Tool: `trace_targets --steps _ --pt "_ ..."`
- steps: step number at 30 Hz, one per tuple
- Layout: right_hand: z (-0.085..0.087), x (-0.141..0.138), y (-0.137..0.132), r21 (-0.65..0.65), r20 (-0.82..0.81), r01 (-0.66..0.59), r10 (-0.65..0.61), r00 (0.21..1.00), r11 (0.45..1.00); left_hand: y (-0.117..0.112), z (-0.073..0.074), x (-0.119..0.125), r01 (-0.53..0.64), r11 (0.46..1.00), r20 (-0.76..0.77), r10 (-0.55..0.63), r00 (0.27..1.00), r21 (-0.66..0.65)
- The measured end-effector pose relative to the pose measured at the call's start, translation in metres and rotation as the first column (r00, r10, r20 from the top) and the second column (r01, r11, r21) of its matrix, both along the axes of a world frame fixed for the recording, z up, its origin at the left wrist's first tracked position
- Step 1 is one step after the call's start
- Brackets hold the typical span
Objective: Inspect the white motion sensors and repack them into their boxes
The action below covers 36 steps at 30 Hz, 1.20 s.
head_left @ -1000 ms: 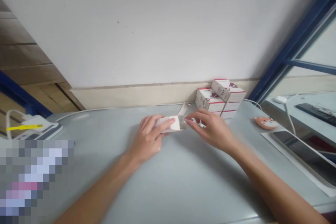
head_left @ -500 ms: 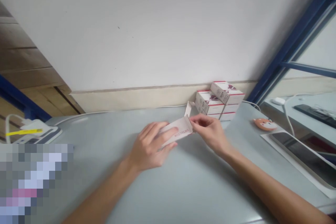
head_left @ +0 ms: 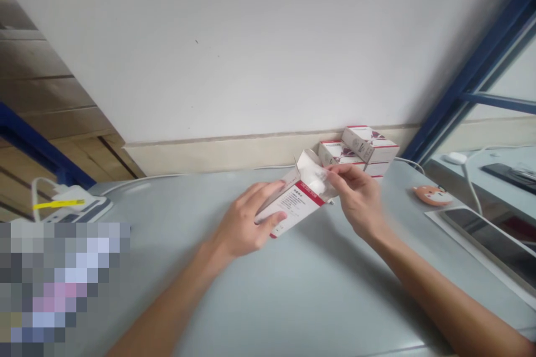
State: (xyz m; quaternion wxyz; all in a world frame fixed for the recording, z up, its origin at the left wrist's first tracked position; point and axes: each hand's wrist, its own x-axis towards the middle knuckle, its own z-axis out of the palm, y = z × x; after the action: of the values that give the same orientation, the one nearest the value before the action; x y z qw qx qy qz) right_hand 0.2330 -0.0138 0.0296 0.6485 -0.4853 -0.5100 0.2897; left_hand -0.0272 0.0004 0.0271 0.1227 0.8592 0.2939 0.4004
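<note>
My left hand (head_left: pixel 247 220) is wrapped round a small white and red carton (head_left: pixel 295 209), held tilted above the table with its open end to the right. Small print and a red band show on the side facing me. At that open end, my right hand (head_left: pixel 355 192) is closed, with thumb and fingertips pinching a clear plastic bag (head_left: pixel 314 173) that shows in the mouth of the carton. What the bag contains cannot be made out. Behind my right hand, several similar cartons (head_left: pixel 371 144) stand stacked against the wall.
A power strip (head_left: pixel 90 209) with a plug and yellow tag lies at the left. To the right are an orange animal-face object (head_left: pixel 433 195) and a dark flat panel on a white sheet (head_left: pixel 481 234). A blue frame (head_left: pixel 469 67) rises at the right edge of the table (head_left: pixel 268 301).
The carton has been turned so its printed, red-banded side faces me. Clear plastic now shows at its opening, between my right fingers. The whole view has shifted slightly.
</note>
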Motion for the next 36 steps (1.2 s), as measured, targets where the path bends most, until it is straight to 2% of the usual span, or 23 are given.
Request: trace_targets --steps 4,6,8,11,13,14,17,20,21,22,23,24,25,26,27,29,30,31,34,36 --pt "-0.001 -0.004 0.000 0.035 -0.040 -0.022 0.024 0.999 0.999 0.002 0.004 -0.003 0.074 0.964 0.088 -0.053 0.995 -0.254" --pt "-0.004 -0.005 0.002 0.019 -0.039 -0.041 0.042 0.998 0.999 0.003 0.006 -0.006 0.131 0.930 0.123 -0.093 0.988 -0.343" --pt "-0.007 -0.002 0.006 -0.019 -0.039 -0.029 0.029 0.999 0.999 0.006 0.006 -0.011 0.140 0.905 0.116 -0.101 0.988 -0.401" --pt "-0.007 0.011 0.014 -0.077 -0.064 0.135 -0.140 0.988 0.988 0.014 0.002 -0.019 0.071 0.878 0.079 -0.038 0.996 -0.474" --pt "-0.005 0.021 0.019 -0.109 -0.136 0.239 -0.252 0.958 0.965 0.024 -0.005 -0.024 -0.016 0.866 0.079 0.064 0.995 -0.499" --pt "-0.004 0.025 0.021 -0.124 -0.190 0.245 -0.265 0.945 0.962 0.030 -0.009 -0.027 -0.062 0.861 0.075 0.115 0.991 -0.505" --pt "-0.002 0.030 0.023 -0.147 -0.319 0.154 -0.194 0.928 0.977 0.046 -0.018 -0.031 -0.238 0.867 0.006 0.268 0.963 -0.438" --pt "-0.002 0.025 0.020 -0.152 -0.359 0.087 -0.137 0.923 0.985 0.042 -0.016 -0.026 -0.486 0.860 0.044 0.497 0.866 -0.152" --pt "-0.002 0.022 0.019 -0.154 -0.373 0.063 -0.117 0.921 0.986 0.035 -0.014 -0.021 -0.521 0.851 0.096 0.525 0.845 -0.064" --pt "-0.003 0.018 0.018 -0.156 -0.387 0.036 -0.094 0.917 0.987 0.024 -0.012 -0.014 -0.507 0.862 0.160 0.504 0.849 -0.023" --pt "-0.003 0.015 0.016 -0.162 -0.400 0.005 -0.070 0.914 0.987 0.012 -0.011 -0.004 -0.422 0.905 0.202 0.422 0.884 -0.047" --pt "-0.003 0.011 0.014 -0.171 -0.409 -0.031 -0.042 0.912 0.985 -0.002 -0.011 0.006 -0.303 0.942 0.237 0.329 0.914 -0.143" --pt "-0.004 0.007 0.013 -0.181 -0.410 -0.067 -0.013 0.912 0.981 -0.016 -0.012 0.018 -0.193 0.939 0.312 0.281 0.907 -0.286" --pt "-0.004 0.004 0.011 -0.191 -0.404 -0.098 0.012 0.915 0.977 -0.029 -0.014 0.028 -0.087 0.896 0.402 0.280 0.872 -0.435" --pt "-0.004 0.000 0.009 -0.204 -0.389 -0.130 0.042 0.921 0.970 -0.040 -0.016 0.038 0.057 0.816 0.449 0.256 0.856 -0.575" --pt "-0.003 -0.006 0.004 -0.221 -0.318 -0.186 0.109 0.942 0.958 -0.052 -0.022 0.050 0.307 0.575 0.513 0.238 0.825 -0.758" --pt "-0.002 -0.007 0.002 -0.210 -0.248 -0.199 0.145 0.958 0.957 -0.052 -0.024 0.053 0.381 0.472 0.533 0.244 0.810 -0.795" --pt "0.000 -0.008 -0.001 -0.181 -0.144 -0.195 0.171 0.975 0.964 -0.050 -0.025 0.053 0.432 0.394 0.547 0.252 0.798 -0.811" --pt "0.008 -0.004 -0.009 -0.005 0.214 -0.113 0.112 0.971 0.994 -0.036 -0.024 0.044 0.546 0.245 0.593 0.205 0.779 -0.801" --pt "0.014 0.001 -0.012 0.094 0.288 -0.062 0.033 0.957 0.994 -0.027 -0.023 0.037 0.636 0.153 0.653 0.132 0.745 -0.757"
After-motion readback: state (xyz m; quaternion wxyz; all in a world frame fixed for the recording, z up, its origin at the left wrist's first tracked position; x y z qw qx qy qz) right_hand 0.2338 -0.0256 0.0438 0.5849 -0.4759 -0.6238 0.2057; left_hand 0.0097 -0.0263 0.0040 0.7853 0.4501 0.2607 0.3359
